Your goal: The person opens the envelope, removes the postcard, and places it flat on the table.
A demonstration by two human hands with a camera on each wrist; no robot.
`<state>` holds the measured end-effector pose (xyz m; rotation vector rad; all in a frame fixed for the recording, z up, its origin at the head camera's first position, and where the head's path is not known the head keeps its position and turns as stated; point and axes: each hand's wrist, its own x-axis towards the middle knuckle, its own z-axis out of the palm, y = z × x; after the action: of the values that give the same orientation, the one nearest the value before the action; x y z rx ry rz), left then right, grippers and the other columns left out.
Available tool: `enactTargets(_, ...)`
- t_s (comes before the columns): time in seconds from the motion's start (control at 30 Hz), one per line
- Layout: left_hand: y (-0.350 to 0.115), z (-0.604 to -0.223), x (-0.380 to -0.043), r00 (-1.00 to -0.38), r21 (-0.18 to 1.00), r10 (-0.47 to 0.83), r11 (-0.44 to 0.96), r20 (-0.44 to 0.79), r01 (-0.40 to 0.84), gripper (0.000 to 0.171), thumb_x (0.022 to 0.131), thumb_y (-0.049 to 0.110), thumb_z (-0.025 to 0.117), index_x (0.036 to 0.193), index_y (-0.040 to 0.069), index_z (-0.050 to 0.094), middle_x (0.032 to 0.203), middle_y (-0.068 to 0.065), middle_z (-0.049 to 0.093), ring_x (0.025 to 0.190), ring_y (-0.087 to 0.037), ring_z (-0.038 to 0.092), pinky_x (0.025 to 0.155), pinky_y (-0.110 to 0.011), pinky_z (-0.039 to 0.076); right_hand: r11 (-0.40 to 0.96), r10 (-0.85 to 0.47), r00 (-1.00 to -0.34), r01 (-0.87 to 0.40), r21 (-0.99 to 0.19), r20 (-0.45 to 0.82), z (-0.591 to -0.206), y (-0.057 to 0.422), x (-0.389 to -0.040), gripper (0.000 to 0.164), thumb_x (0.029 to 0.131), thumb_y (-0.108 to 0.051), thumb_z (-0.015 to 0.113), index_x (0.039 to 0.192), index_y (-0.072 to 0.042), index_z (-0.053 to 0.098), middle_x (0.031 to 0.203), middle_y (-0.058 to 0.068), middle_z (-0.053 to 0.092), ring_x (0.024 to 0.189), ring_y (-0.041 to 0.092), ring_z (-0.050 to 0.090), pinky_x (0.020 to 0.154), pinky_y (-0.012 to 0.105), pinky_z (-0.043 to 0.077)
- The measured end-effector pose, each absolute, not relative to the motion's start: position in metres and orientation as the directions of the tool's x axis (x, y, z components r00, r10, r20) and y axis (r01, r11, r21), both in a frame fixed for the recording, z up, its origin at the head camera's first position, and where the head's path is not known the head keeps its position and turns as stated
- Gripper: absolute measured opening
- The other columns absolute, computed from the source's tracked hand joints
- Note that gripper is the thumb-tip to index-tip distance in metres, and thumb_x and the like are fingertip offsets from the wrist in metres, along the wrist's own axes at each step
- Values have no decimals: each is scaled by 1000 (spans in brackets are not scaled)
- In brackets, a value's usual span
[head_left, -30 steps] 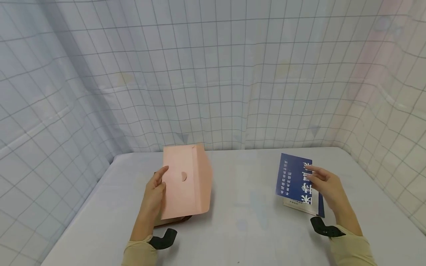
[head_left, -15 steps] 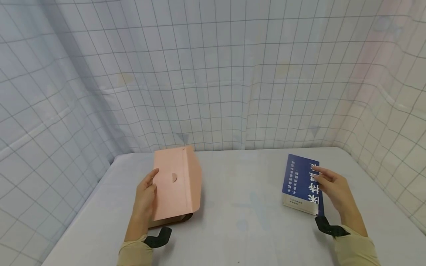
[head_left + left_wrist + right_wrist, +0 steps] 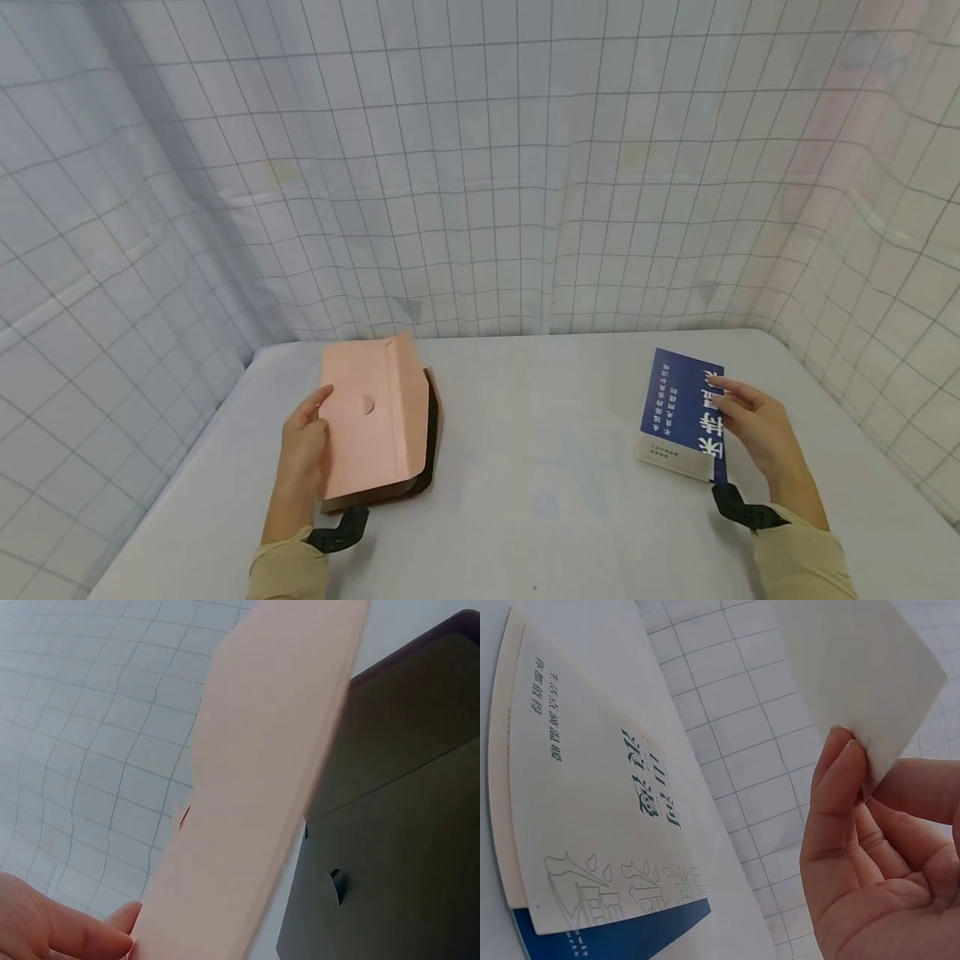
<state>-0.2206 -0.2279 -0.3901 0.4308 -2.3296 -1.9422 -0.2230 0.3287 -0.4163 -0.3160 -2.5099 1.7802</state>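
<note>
My left hand (image 3: 302, 446) grips the left edge of a pink envelope (image 3: 375, 450) with its flap unfolded to the right. The envelope is held above dark envelopes (image 3: 431, 433) lying on the table; their flap and half-round slot show in the left wrist view (image 3: 405, 847). At the right, my right hand (image 3: 761, 429) pinches a blue card (image 3: 667, 408) with white characters by its right edge. In the right wrist view the held card's plain pale back (image 3: 862, 667) shows. Beneath it lies a small pile of printed cards (image 3: 592, 787), with a blue one partly covered.
Both piles rest on a white-covered table (image 3: 517, 517). A white curtain with a dark grid (image 3: 480, 208) hangs behind and at both sides. A black wrist camera strap (image 3: 341, 532) sits at the left sleeve, and another strap (image 3: 746, 510) at the right.
My left hand has moved left with the pink envelope, uncovering the right edge of the dark envelopes. My right hand has moved the blue card right, over the card pile.
</note>
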Motion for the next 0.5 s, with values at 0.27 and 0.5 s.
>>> enactTargets(0.27, -235, -395, -221, -951, 968, -259, 138, -169, -210, 64, 86, -9, 20, 148, 6, 25, 159, -8, 5, 147, -22, -5, 120, -39, 1, 233, 166, -978, 165, -958, -128, -418, 331, -224, 46, 96, -22, 52, 139, -10, 44, 91, -29, 50, 81, -8, 52, 73, 6, 47)
enactTargets(0.5, -243, -402, -224, -958, 953, -195, 176, -212, -247, 64, 85, -11, 20, 147, 2, 23, 159, -13, 0, 147, -28, -6, 119, -42, 1, 206, 174, -975, 175, -963, -140, -420, 332, -225, 38, 96, -21, 52, 133, -17, 51, 90, -28, 51, 81, -6, 51, 73, 8, 47)
